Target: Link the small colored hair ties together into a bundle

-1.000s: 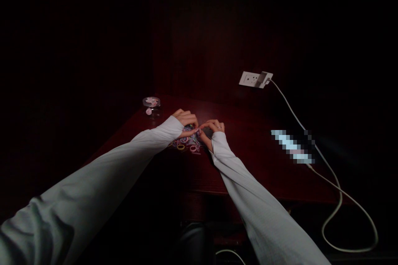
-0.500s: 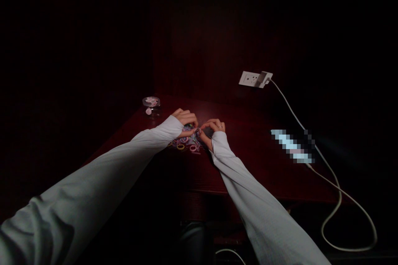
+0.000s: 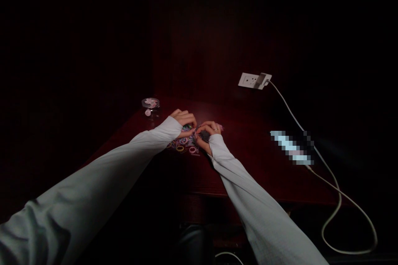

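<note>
A pile of small coloured hair ties [image 3: 184, 140] lies on the dark red table under and between my hands. My left hand [image 3: 185, 120] comes in from the left over the pile, thumb and fingers pinched together. Facing it is my right hand [image 3: 209, 132], with a ring on one finger, also closed in a pinch. Between the fingertips of both is a small pinkish hair tie [image 3: 195, 133], partly hidden. A yellow hair tie [image 3: 180, 148] and a pink one [image 3: 192, 150] rest at the near edge of the pile.
A clear round container [image 3: 151, 103] with pink pieces stands at the back left. On the right lies a pixelated, lit phone-like object [image 3: 290, 148] with a white cable [image 3: 329, 176] running to a wall socket [image 3: 248, 80]. The table [image 3: 248, 174] ends towards me.
My right hand has shifted slightly left, closer to my left hand. A pink bit now shows beyond its knuckles. The left hand stays almost in place.
</note>
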The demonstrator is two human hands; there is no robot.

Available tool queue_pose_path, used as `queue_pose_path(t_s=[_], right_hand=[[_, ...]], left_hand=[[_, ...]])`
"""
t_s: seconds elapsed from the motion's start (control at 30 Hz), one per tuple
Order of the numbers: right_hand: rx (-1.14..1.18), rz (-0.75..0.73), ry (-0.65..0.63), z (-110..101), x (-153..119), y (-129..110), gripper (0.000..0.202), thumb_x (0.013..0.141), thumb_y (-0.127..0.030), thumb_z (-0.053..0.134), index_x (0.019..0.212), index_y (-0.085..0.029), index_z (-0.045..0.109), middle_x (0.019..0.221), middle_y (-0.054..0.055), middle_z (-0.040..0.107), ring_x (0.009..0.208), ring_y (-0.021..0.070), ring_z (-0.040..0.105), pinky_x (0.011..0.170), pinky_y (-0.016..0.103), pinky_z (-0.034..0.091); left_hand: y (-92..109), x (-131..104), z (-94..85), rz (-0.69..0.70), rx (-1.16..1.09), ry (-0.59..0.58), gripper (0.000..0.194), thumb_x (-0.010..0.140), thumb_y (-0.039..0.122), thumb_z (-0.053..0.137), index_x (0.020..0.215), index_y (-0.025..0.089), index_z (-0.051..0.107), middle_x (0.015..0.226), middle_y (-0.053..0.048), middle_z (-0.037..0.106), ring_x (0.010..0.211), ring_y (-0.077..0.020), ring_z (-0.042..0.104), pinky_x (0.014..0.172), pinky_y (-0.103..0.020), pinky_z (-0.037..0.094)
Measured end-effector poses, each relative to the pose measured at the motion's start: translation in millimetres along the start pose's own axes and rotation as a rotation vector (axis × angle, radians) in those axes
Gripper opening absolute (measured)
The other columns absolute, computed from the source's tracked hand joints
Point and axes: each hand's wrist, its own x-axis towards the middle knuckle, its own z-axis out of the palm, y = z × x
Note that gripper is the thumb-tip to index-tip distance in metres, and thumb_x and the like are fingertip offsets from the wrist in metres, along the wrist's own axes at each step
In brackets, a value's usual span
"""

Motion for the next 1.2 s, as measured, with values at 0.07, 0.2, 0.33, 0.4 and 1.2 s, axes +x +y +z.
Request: queue_pose_path(t_s=[0.07,0.2,0.33,0.4,1.2], right_hand=[[0.005,0.003,-0.009,-0.5,-0.9,-1.1,0.009,0.08,-0.026,0.074,0.089,-0.027,0.072,0.114,0.005,0.066,0.11,0.0267,0.057,0.104,0.045,0.04],[0.009,0.021,0.023,2.2,-0.2,2.6,0.007,0.079,-0.027,0.075,0.084,-0.026,0.071,0.109,0.004,0.066,0.106,0.0268,0.058,0.103,0.045,0.041],[0.016,-0.001,-0.003,3.9,2.3,8.1,0.002,0.083,-0.026,0.069,0.083,-0.025,0.07,0.107,0.005,0.066,0.106,0.0271,0.058,0.101,0.044,0.041],[0.013,0.024,-0.021,3.2,3.6,7.8,0.006,0.085,-0.025,0.065,0.08,-0.024,0.069,0.105,0.006,0.067,0.104,0.0268,0.058,0.101,0.045,0.041],[0.062,0.163,0.096,18.6,8.4,15.5,0.036,0.096,-0.032,0.054,0.061,-0.024,0.057,0.092,0.005,0.068,0.096,0.0239,0.054,0.098,0.043,0.042]], left_hand=[[-0.2,0.2,-0.2,-0.009,0.006,0.008,0.008,0.09,0.028,0.065,0.086,0.021,0.064,0.091,0.001,0.073,0.088,-0.0178,0.061,0.086,-0.034,0.035],[0.4,0.2,-1.6,-0.025,0.017,0.009,0.007,0.089,0.027,0.065,0.087,0.021,0.063,0.092,0.001,0.073,0.088,-0.0183,0.061,0.085,-0.035,0.035],[2.4,0.0,-4.1,-0.008,0.008,0.024,0.005,0.087,0.026,0.066,0.086,0.022,0.063,0.09,0.001,0.072,0.088,-0.0194,0.06,0.085,-0.037,0.035],[4.1,0.3,-7.3,-0.014,0.01,0.018,0.006,0.086,0.027,0.067,0.086,0.022,0.063,0.09,0.001,0.072,0.088,-0.0198,0.06,0.085,-0.037,0.035],[-0.3,-3.9,-22.4,-0.164,0.046,0.08,0.009,0.078,0.021,0.068,0.086,0.022,0.063,0.09,-0.001,0.07,0.087,-0.0211,0.061,0.084,-0.036,0.036]])
